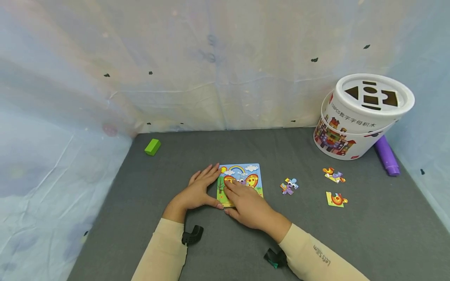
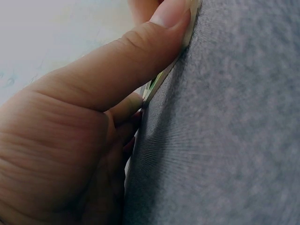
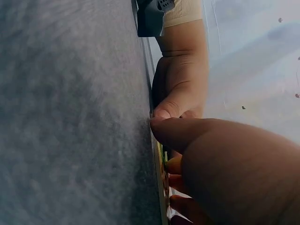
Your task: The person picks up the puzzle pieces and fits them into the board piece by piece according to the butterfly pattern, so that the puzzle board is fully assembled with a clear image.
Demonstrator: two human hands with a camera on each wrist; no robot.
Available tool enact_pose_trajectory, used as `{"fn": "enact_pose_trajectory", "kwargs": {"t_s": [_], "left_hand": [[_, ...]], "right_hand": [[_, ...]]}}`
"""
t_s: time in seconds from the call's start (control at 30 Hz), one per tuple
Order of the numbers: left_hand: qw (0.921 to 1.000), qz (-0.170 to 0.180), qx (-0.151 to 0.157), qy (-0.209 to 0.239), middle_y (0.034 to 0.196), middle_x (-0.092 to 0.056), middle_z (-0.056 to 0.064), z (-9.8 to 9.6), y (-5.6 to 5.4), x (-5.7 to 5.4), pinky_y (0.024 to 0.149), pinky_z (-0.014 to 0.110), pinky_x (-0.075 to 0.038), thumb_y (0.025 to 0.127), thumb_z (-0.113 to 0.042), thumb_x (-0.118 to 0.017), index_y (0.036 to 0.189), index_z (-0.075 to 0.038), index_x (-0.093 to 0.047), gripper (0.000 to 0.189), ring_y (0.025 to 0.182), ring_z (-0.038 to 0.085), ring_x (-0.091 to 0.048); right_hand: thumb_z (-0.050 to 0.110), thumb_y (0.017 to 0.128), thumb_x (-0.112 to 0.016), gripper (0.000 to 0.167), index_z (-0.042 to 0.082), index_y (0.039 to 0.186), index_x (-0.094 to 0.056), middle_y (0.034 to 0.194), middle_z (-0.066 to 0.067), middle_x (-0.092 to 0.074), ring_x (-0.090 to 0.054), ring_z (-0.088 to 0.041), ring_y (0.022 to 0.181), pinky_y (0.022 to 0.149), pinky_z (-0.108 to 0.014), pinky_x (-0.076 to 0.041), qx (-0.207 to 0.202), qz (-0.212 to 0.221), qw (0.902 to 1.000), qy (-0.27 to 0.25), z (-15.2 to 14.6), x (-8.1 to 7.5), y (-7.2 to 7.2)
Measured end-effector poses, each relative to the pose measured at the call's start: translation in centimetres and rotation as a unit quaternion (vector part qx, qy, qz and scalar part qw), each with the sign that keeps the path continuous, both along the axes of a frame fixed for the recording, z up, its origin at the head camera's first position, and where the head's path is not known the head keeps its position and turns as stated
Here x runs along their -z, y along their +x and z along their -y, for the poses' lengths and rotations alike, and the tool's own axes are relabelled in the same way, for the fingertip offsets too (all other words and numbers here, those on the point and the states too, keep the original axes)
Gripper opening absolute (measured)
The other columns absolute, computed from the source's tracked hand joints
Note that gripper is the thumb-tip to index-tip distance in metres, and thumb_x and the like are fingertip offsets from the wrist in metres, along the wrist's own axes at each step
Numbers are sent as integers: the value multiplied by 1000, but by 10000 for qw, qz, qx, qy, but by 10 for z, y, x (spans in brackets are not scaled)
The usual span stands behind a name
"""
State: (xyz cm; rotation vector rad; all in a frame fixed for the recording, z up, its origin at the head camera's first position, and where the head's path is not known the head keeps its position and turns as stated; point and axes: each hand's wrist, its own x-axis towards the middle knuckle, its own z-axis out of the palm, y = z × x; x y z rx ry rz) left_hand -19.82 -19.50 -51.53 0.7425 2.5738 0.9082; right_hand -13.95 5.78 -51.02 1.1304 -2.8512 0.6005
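A small jigsaw puzzle board point(image 1: 254, 168) with a rainbow, clouds and a butterfly lies flat on the grey table. Along its left side rests my left hand point(image 1: 197, 191), fingers stretched toward the upper left corner and thumb at the lower left corner. My right hand point(image 1: 250, 205) lies over the lower middle of the board, its fingertips pressing on the picture and its thumb at the front edge. What lies beneath those fingers is hidden. The left wrist view shows the left thumb point(image 2: 136, 54) against the board's edge; in the right wrist view the two thumbs meet.
Right of the board lies a purple puzzle piece point(image 1: 289, 186). Two more pieces, an orange and purple one point(image 1: 334, 175) and a yellow one point(image 1: 336, 200), lie farther right. A white bucket point(image 1: 351, 125) stands at the back right beside a purple cylinder point(image 1: 386, 156). A green block point(image 1: 152, 147) sits back left.
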Motion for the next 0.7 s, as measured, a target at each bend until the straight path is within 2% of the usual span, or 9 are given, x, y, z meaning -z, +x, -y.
{"fn": "enact_pose_trajectory", "kwargs": {"t_s": [0.1, 0.4, 0.7], "left_hand": [[10000, 8, 20, -8, 181, -11, -1, 0, 0, -1, 128, 56, 4, 76, -52, -99, 175, -15, -25, 128, 166, 22, -1], [9999, -63, 29, 81, 181, -14, 5, 0, 1, 1, 127, 59, 3, 76, -51, -99, 174, -11, -27, 128, 166, 28, -4], [9997, -90, 44, 232, 181, -15, 7, 1, 2, 2, 127, 59, 4, 76, -53, -99, 174, -9, -28, 128, 166, 30, -4]], "right_hand": [[38, 105, -75, 69, -1, 158, -55, 169, -17, -43, -37, -37, 156, 119, -57, -39, -92, 102, 9999, 42, -1, -1, 0], [42, 106, -74, 72, 5, 163, -51, 167, -17, -45, -44, -36, 153, 120, -52, -40, -347, -1, 9992, 184, -6, -1, -5], [47, 108, -70, 72, 9, 165, -50, 173, -15, -36, -30, -38, 160, 121, -57, -38, -413, 68, 9989, 233, -7, 2, -7]]}}
